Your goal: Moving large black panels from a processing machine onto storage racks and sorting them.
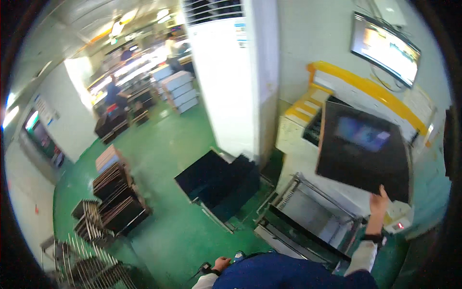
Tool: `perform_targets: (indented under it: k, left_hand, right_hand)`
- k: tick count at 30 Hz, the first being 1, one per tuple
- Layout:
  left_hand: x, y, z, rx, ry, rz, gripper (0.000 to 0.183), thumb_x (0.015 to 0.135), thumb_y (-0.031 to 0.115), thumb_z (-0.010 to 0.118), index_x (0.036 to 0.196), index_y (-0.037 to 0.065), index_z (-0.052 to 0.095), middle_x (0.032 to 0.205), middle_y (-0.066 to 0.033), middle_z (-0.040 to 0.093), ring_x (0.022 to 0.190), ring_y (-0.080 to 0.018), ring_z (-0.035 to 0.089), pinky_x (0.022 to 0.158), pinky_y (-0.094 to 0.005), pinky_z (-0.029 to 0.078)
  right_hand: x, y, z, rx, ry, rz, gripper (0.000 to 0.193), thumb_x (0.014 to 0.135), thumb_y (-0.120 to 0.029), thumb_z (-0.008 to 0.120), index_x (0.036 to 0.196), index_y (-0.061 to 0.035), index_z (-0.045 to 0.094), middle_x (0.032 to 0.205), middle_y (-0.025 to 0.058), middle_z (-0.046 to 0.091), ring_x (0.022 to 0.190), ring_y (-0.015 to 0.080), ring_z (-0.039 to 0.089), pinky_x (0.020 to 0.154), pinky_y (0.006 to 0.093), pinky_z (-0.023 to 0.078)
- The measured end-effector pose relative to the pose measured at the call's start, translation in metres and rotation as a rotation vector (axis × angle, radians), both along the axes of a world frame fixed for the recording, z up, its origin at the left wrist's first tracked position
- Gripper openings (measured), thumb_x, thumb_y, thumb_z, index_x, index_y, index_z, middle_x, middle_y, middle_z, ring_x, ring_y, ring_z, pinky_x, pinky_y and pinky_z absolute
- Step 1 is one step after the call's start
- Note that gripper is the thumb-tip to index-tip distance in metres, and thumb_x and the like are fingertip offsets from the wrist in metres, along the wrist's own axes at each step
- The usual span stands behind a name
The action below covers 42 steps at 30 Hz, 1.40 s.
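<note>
My right hand (379, 202) grips the lower edge of a large, flat, dark panel (363, 166) with thin pale edges. The panel is tilted above a white bench, and its glossy face mirrors a bright screen. Behind its upper left side, part of a black slotted tray (314, 129) shows; the rest is covered. Below the panel stands an open metal-framed box (313, 212) with a pale inside. Low beside my body, my left hand (222, 263) has its fingers curled, and I see nothing in them.
Dark panels on a low rack (219, 185) stand by a tall white cabinet (224, 82). Stacked dark trays (118, 202) and wire racks (91, 265) sit to the left. A screen (386, 46) hangs on the right wall. Far off, people work by a lit line.
</note>
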<state>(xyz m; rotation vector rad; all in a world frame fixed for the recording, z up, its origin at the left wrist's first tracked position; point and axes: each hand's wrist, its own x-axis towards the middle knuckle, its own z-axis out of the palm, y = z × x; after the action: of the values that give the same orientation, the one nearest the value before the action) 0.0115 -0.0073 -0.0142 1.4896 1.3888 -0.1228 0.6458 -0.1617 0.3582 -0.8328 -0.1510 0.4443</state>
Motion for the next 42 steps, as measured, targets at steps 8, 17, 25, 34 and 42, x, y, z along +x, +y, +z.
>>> perform_targets:
  k: [8, 17, 25, 34, 42]
  left_hand:
    - [-0.019, -0.012, -0.028, -0.109, 0.099, 0.353, 0.045, 0.069, 0.041, 0.067, 0.093, 0.003, 0.063, 0.081, -0.0093, 0.065, 0.075, -0.0215, 0.061, 0.070, -0.0339, 0.047]
    - [-0.016, -0.002, -0.065, -0.068, 0.129, 0.275, 0.044, 0.069, 0.041, 0.067, 0.092, 0.003, 0.063, 0.080, -0.0099, 0.065, 0.075, -0.0211, 0.061, 0.070, -0.0329, 0.048]
    - [-0.013, 0.001, -0.067, -0.059, 0.131, 0.269, 0.044, 0.069, 0.040, 0.066, 0.090, 0.002, 0.064, 0.080, -0.0104, 0.065, 0.074, -0.0207, 0.061, 0.070, -0.0321, 0.048]
    - [-0.014, -0.002, -0.075, -0.058, 0.122, 0.267, 0.043, 0.069, 0.039, 0.065, 0.089, 0.001, 0.064, 0.080, -0.0110, 0.065, 0.074, -0.0202, 0.062, 0.070, -0.0311, 0.048]
    - [-0.028, -0.010, -0.087, -0.059, 0.076, 0.263, 0.042, 0.069, 0.039, 0.064, 0.088, 0.001, 0.065, 0.079, -0.0115, 0.065, 0.073, -0.0198, 0.062, 0.070, -0.0303, 0.048]
  right_hand:
    - [0.025, 0.045, -0.082, -0.038, 0.345, -0.087, 0.019, 0.077, -0.017, 0.065, 0.088, -0.0085, 0.052, 0.082, 0.0082, 0.057, 0.074, 0.0223, 0.056, 0.066, 0.0330, 0.049]
    - [0.034, 0.061, -0.099, -0.159, 0.526, 0.172, 0.021, 0.081, -0.019, 0.059, 0.089, -0.0031, 0.049, 0.085, 0.0135, 0.055, 0.080, 0.0259, 0.055, 0.063, 0.0360, 0.050]
    - [0.072, 0.096, -0.081, 0.031, 0.388, 0.030, 0.018, 0.084, -0.011, 0.052, 0.092, 0.0036, 0.045, 0.095, 0.0180, 0.055, 0.091, 0.0301, 0.056, 0.081, 0.0376, 0.049]
    - [0.068, 0.117, -0.062, -0.166, 0.171, 0.177, 0.021, 0.083, -0.014, 0.054, 0.099, -0.0010, 0.051, 0.100, 0.0145, 0.059, 0.089, 0.0263, 0.058, 0.073, 0.0352, 0.050]
    - [0.035, 0.123, -0.065, -0.383, 0.112, 0.357, 0.024, 0.085, -0.022, 0.052, 0.102, -0.0055, 0.055, 0.094, 0.0100, 0.062, 0.085, 0.0215, 0.059, 0.072, 0.0339, 0.048]
